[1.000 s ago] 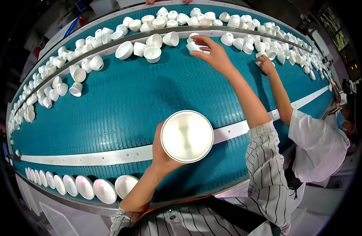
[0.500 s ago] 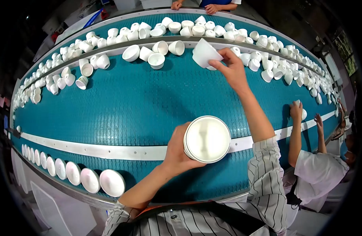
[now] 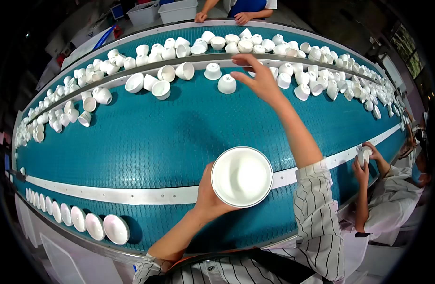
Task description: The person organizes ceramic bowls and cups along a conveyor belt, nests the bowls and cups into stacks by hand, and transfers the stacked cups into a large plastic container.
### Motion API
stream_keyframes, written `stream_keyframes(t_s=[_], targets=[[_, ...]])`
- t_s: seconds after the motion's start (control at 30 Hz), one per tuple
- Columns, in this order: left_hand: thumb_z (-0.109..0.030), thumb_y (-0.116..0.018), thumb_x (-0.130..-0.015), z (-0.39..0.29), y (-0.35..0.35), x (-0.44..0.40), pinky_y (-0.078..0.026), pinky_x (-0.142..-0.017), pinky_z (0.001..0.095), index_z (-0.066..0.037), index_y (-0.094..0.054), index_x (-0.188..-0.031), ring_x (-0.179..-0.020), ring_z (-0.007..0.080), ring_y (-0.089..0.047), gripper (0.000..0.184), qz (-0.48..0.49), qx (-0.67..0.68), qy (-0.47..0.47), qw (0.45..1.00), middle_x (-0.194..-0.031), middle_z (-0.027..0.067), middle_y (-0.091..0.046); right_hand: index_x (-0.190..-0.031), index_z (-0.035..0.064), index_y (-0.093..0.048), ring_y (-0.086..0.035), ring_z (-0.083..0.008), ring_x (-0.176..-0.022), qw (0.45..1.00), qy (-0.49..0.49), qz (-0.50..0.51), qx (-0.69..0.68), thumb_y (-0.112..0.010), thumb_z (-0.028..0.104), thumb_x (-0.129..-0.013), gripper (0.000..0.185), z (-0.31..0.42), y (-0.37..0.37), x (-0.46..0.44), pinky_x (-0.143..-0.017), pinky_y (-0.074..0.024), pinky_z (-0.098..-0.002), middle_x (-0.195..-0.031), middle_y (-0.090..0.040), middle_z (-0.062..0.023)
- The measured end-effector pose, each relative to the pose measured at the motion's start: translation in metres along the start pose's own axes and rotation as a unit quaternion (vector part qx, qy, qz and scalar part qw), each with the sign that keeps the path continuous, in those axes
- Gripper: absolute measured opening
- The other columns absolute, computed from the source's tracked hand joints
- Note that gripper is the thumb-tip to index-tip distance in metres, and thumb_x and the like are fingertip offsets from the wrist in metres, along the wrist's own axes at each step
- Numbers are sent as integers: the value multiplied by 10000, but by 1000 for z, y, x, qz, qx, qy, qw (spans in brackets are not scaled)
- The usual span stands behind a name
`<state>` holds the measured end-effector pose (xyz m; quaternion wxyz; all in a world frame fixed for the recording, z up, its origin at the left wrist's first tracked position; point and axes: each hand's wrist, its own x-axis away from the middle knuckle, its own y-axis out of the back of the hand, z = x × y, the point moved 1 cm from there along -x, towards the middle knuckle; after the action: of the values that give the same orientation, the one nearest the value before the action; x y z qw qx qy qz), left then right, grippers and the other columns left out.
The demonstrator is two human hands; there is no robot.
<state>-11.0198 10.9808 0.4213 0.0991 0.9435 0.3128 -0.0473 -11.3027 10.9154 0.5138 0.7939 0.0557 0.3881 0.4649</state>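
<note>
My left hand (image 3: 210, 194) is wrapped round a stack of white bowls (image 3: 242, 176) above the belt's white divider strip. The top bowl faces up and hides those beneath it. My right hand (image 3: 256, 78) reaches out over the far side of the green belt, its fingers apart and holding nothing. Just left of its fingertips, an upside-down white bowl (image 3: 227, 84) rests on the belt, with another upturned bowl (image 3: 213, 71) behind it. Part of one more bowl shows behind the fingers.
Many white bowls lie along the metal rail (image 3: 198, 59) and on the raised far belt (image 3: 203, 29). A row of bowls (image 3: 116, 229) lines the near left lane. At right, a co-worker's hands (image 3: 363, 158) hold a white piece; another person's hands (image 3: 243, 18) rest across the belt.
The bowl in my right hand has left it, and that hand is now open. The stack's top rim looks larger and nearer. Bowls on the belt have shifted left.
</note>
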Motion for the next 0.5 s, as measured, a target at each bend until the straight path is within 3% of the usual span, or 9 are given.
stream_keyframes(t_s=[0.07,0.13,0.2,0.23,0.3,0.33,0.4,0.47,0.5], targets=[[-245,-882,-523,17,-13,5,-405,-937,393,-26,-411,-1268,-1120,282,-489,908,9,31,36,999,-1205,134,-476,-1292,77,-434,-534,-360,-1087,979,-69,32,190,-743,351,-716,709,-115,-39,-16,-908,-442,-430,-1166,-551,-230],[-227,-880,-529,35,-25,8,-408,-936,391,-25,-416,-1260,-1119,280,-490,890,12,68,66,995,-1210,135,-469,-1345,108,-372,-507,-393,-1080,948,-154,86,265,-796,410,-619,893,-181,-75,-24,-914,-439,-448,-1195,-517,-204],[-196,-874,-537,18,-32,-2,-417,-935,378,-21,-408,-1258,-1127,265,-492,876,14,24,12,1000,-1215,134,-464,-1328,113,-395,-491,-373,-1112,942,-151,80,290,-806,360,-611,862,-204,-97,-21,-932,-432,-444,-1225,-499,-188],[-191,-873,-538,19,-36,-4,-420,-936,375,-21,-402,-1259,-1126,260,-495,878,26,-13,-14,999,-1214,131,-467,-1281,112,-427,-494,-373,-1107,955,-168,81,233,-815,357,-594,826,-213,-102,-20,-931,-430,-455,-1213,-504,-187],[-182,-871,-542,22,-45,-6,-425,-937,367,-20,-390,-1263,-1124,249,-502,881,43,-87,-68,993,-1212,127,-472,-1261,104,-422,-512,-316,-1096,962,-174,48,207,-802,385,-635,784,-209,-97,-12,-845,-482,-447,-1159,-522,-141],[-180,-871,-542,22,-50,-8,-424,-939,369,-20,-389,-1264,-1124,249,-504,882,43,-75,-57,995,-1213,126,-474,-1259,98,-421,-513,-299,-1094,971,-237,11,23,-775,391,-676,743,-206,-88,-5,-835,-493,-434,-1167,-517,-131],[-182,-875,-538,31,-64,-10,-423,-943,374,-21,-386,-1266,-1127,250,-505,891,42,-65,-33,996,-1219,128,-481,-1256,85,-420,-517,-263,-1089,882,-331,-61,-330,-720,405,-757,664,-185,-50,11,-815,-516,-407,-1184,-506,-110],[-187,-879,-535,28,-74,-16,-421,-947,377,-21,-385,-1266,-1131,252,-505,898,34,-68,-15,997,-1227,131,-484,-1320,81,-372,-489,-227,-1143,801,-243,-1,-548,-587,344,-889,549,-156,6,37,-845,-532,-433,-1252,-455,-98],[-199,-881,-531,16,-81,-21,-416,-955,377,-19,-381,-1272,-1137,254,-504,912,21,-31,-2,999,-1232,137,-486,-1337,82,-355,-508,-225,-1128,835,-203,15,-511,-590,316,-888,558,-132,35,47,-817,-551,-421,-1228,-468,-96]])
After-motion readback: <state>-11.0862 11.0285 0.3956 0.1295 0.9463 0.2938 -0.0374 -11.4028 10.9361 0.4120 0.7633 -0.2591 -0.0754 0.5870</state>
